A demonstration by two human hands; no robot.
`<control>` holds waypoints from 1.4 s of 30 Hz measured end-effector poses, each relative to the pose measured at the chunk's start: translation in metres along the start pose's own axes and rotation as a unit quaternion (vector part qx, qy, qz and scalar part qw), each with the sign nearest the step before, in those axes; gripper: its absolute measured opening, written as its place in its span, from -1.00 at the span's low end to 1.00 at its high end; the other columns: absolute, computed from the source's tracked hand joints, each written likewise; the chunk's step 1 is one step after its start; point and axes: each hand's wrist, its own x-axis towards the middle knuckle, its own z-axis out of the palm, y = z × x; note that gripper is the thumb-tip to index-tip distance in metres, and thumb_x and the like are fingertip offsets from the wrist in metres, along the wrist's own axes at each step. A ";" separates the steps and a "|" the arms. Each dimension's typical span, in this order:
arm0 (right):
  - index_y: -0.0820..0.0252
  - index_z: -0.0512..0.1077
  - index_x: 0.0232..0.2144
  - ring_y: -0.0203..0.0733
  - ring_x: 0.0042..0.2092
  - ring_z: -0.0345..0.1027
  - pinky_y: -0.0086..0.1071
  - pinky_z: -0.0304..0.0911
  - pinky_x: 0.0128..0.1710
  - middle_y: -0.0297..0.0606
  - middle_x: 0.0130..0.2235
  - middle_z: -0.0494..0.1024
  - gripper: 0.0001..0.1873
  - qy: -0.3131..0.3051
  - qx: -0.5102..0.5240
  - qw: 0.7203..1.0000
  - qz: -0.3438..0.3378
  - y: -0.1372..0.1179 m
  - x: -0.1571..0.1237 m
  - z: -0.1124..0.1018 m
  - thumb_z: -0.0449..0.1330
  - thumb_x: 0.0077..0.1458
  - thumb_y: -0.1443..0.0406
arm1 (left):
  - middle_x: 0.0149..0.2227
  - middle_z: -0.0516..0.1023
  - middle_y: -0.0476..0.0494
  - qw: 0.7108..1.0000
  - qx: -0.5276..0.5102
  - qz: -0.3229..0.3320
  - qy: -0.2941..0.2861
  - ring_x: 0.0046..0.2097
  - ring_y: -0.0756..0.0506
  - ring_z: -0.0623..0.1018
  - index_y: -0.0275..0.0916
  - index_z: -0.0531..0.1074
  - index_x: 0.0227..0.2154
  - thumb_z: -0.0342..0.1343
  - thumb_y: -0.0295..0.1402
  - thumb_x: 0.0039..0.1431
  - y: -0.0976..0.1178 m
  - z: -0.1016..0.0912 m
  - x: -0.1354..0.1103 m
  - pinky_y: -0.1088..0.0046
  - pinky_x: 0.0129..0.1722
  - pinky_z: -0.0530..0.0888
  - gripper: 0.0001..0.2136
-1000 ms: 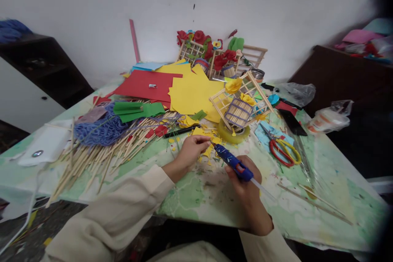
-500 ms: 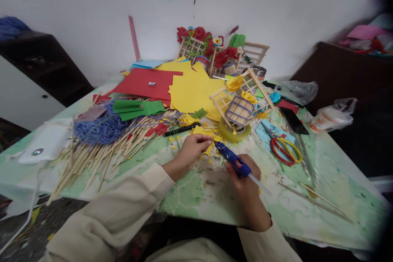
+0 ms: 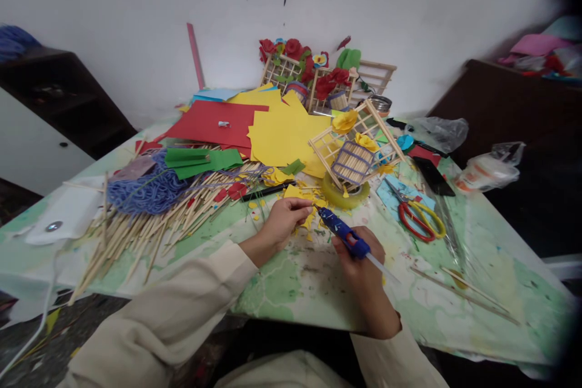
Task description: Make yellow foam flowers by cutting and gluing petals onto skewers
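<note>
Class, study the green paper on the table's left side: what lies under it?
Purple-blue yarn shows at the left end of the green paper, and wooden sticks along its near edge. Whatever lies directly beneath is covered and cannot be seen.

Glue gun (image 3: 335, 224): is showing blue, pale-flecked
Scissor handles (image 3: 402, 216): are showing red and yellow
Yarn (image 3: 145, 191): is reading violet-blue
Tabletop (image 3: 273, 297): is showing pale green, white blotches
</note>
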 end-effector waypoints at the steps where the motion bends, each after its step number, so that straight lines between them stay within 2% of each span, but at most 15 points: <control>1: 0.14 0.26 -0.54 -0.23 -0.45 0.19 -0.35 0.08 -0.46 -0.33 -0.51 0.34 -0.74 0.000 -0.001 1.000 0.000 0.000 0.000 0.000 0.16 0.04 0.12 | -0.58 0.38 0.01 1.000 0.000 -0.002 0.002 -0.57 0.12 0.28 -0.37 0.50 -0.41 0.32 -0.38 -0.27 0.000 0.000 0.000 0.54 -0.53 0.20 -0.73; 42: 0.15 0.21 -0.60 -0.25 -0.47 0.17 -0.38 0.04 -0.47 -0.36 -0.55 0.28 -0.67 -0.012 -0.034 0.999 -0.011 0.000 -0.001 0.001 0.14 0.06 0.12 | -0.58 0.37 0.03 1.000 -0.006 -0.013 0.003 -0.57 0.13 0.29 -0.36 0.48 -0.40 0.31 -0.42 -0.25 0.000 0.000 0.001 0.55 -0.53 0.17 -0.74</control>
